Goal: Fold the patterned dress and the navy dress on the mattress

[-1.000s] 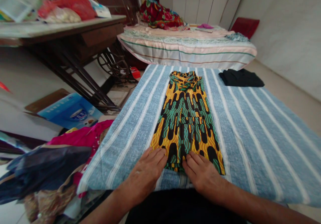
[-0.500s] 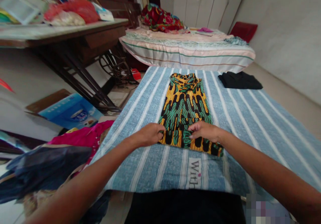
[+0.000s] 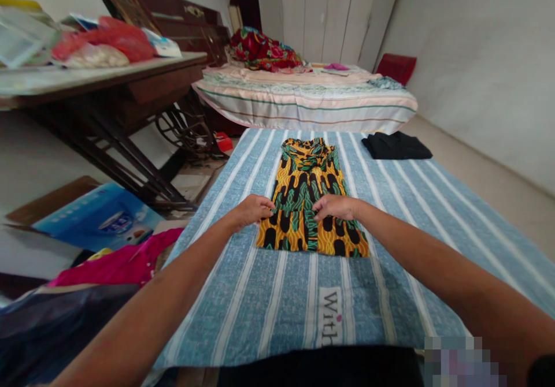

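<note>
A patterned shirt (image 3: 299, 182) in yellow, black and green lies lengthwise on a blue striped cloth (image 3: 243, 294), its collar at the far end. The near end of the shirt is turned up into a flat band. At the left end of the band's upper edge, my left hand (image 3: 252, 209) pinches the fabric between thumb and fingers. My right hand (image 3: 336, 207) grips the same edge right of the middle, fingertips pressed together on the cloth. Some fingers of both hands are hidden.
A folded black garment (image 3: 396, 146) rests at the far right. Beyond stands a bed (image 3: 303, 104). On the left are a sewing-machine table (image 3: 173, 66) carrying bags, a blue box (image 3: 110, 216), and a heap with pink cloth (image 3: 108, 263).
Both hands have moved away from me with the shirt's turned-up edge, and the band is now deeper and flatter. The camera view has shifted slightly.
</note>
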Demonstrator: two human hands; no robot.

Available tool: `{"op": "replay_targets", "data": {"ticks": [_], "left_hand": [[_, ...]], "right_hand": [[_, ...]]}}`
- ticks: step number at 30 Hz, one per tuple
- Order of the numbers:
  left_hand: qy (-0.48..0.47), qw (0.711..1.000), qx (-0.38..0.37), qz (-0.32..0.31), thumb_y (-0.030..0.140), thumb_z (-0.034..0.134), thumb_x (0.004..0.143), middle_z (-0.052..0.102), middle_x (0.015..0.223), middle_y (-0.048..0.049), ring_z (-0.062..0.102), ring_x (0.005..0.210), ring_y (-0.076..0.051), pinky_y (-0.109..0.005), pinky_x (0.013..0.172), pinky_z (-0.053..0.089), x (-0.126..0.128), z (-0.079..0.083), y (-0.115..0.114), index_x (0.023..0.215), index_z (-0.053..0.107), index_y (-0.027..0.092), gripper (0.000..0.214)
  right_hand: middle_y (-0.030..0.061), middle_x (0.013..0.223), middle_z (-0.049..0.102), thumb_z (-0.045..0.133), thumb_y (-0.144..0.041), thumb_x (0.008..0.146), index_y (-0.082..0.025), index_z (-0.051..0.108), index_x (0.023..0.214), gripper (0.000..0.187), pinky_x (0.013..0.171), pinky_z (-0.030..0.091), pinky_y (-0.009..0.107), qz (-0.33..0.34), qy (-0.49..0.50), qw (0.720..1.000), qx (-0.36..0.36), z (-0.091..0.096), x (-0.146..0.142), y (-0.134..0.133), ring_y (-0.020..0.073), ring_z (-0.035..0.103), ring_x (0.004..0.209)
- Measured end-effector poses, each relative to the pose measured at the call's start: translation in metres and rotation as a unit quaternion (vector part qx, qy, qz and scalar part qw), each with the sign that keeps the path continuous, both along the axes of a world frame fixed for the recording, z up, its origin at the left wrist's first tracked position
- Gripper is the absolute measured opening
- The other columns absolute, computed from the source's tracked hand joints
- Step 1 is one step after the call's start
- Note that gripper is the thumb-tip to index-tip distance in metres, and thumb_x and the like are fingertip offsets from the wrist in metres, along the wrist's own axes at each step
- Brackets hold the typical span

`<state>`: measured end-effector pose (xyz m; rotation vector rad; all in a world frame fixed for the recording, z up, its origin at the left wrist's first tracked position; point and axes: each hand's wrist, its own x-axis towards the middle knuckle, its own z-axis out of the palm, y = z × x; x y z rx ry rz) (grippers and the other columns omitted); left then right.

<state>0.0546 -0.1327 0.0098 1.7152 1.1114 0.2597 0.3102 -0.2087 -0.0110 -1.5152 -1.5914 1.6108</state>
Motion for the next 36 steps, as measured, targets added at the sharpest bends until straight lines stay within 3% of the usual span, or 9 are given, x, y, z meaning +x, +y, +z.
{"op": "replay_targets", "data": {"ticks": [7, 10, 13, 17, 22, 25, 31, 34, 36], "left_hand": [[-0.013, 0.999, -0.037, 0.015, 0.030, 0.063, 0.057, 0.056, 0.055, 0.0050, 0.047, 0.049, -0.007, -0.019, 0.047, 0.038, 0.000, 0.012, -0.005, 0.080, 0.060, 0.015, 0.028], [-0.019, 0.999, -0.040, 0.009, 0.031, 0.063, 0.058, 0.057, 0.057, 0.0044, 0.048, 0.049, -0.007, -0.019, 0.048, 0.038, -0.001, 0.015, -0.005, 0.081, 0.060, 0.014, 0.028], [-0.030, 0.998, -0.047, -0.022, 0.034, 0.065, 0.061, 0.060, 0.062, 0.0026, 0.051, 0.053, -0.008, -0.021, 0.052, 0.040, -0.010, 0.021, -0.008, 0.085, 0.060, 0.015, 0.031], [-0.001, 0.990, -0.083, -0.116, 0.039, 0.065, 0.064, 0.064, 0.072, 0.0012, 0.057, 0.064, -0.012, -0.023, 0.060, 0.043, -0.033, 0.033, -0.030, 0.091, 0.061, 0.019, 0.034], [0.099, 0.962, -0.106, -0.232, 0.038, 0.063, 0.063, 0.066, 0.076, 0.0020, 0.060, 0.075, -0.016, -0.024, 0.068, 0.044, -0.055, 0.043, -0.079, 0.085, 0.066, 0.022, 0.027], [0.136, 0.951, -0.077, -0.265, 0.038, 0.059, 0.067, 0.066, 0.077, 0.0015, 0.060, 0.078, -0.017, -0.024, 0.069, 0.043, -0.058, 0.046, -0.097, 0.084, 0.066, 0.022, 0.024], [0.137, 0.959, 0.037, -0.246, 0.037, 0.051, 0.074, 0.063, 0.074, 0.0008, 0.058, 0.069, -0.015, -0.023, 0.063, 0.040, -0.045, 0.043, -0.099, 0.089, 0.062, 0.020, 0.026], [0.185, 0.957, 0.152, -0.166, 0.038, 0.048, 0.075, 0.061, 0.071, 0.0003, 0.056, 0.067, -0.016, -0.025, 0.062, 0.038, -0.038, 0.035, -0.095, 0.086, 0.060, 0.019, 0.025], [0.205, 0.954, 0.184, -0.116, 0.039, 0.049, 0.074, 0.061, 0.072, -0.0001, 0.057, 0.068, -0.017, -0.026, 0.063, 0.039, -0.034, 0.027, -0.092, 0.093, 0.058, 0.019, 0.028]], "right_hand": [[-0.0108, 0.046, 0.031, 0.063, -0.023, 0.058, -0.016, 0.043, 0.048, 0.023, 0.055, 0.022, 0.024, 0.020, -0.034, 0.999, 0.028, 0.009, -0.001, 0.000, 0.0057, 0.028, 0.051], [-0.0107, 0.049, 0.029, 0.052, -0.025, 0.069, -0.014, 0.041, 0.048, 0.025, 0.056, 0.021, 0.025, 0.029, -0.046, 0.998, 0.044, 0.015, -0.002, -0.002, 0.0030, 0.029, 0.051], [-0.0105, 0.050, 0.029, 0.055, -0.023, 0.067, -0.015, 0.041, 0.050, 0.023, 0.054, 0.022, 0.023, 0.042, -0.050, 0.996, 0.055, 0.025, -0.006, -0.011, 0.0042, 0.030, 0.051], [-0.0081, 0.052, 0.039, 0.055, -0.016, 0.070, -0.018, 0.050, 0.060, 0.011, 0.051, 0.027, 0.022, 0.108, -0.086, 0.984, 0.111, 0.042, -0.027, -0.061, 0.0075, 0.038, 0.051], [0.0023, 0.079, 0.062, 0.049, -0.011, 0.077, -0.019, 0.060, 0.086, 0.016, 0.056, 0.037, 0.025, 0.179, -0.332, 0.880, 0.290, 0.042, -0.070, -0.159, 0.0162, 0.056, 0.070], [0.0049, 0.092, 0.062, 0.048, -0.015, 0.083, -0.020, 0.056, 0.100, 0.020, 0.063, 0.043, 0.027, 0.163, -0.362, 0.858, 0.326, 0.036, -0.076, -0.189, 0.0182, 0.058, 0.081], [0.0027, 0.077, 0.060, 0.045, -0.015, 0.086, -0.018, 0.056, 0.084, 0.012, 0.065, 0.045, 0.028, 0.078, -0.424, 0.837, 0.337, 0.027, -0.043, -0.182, 0.0162, 0.059, 0.071], [0.0024, 0.075, 0.060, 0.046, -0.015, 0.085, -0.018, 0.056, 0.082, 0.012, 0.065, 0.046, 0.028, 0.050, -0.427, 0.832, 0.351, 0.021, -0.033, -0.183, 0.0158, 0.059, 0.069], [0.0033, 0.080, 0.061, 0.047, -0.015, 0.085, -0.018, 0.057, 0.086, 0.011, 0.069, 0.047, 0.029, 0.049, -0.404, 0.835, 0.369, 0.015, -0.035, -0.188, 0.0161, 0.059, 0.074]]}}
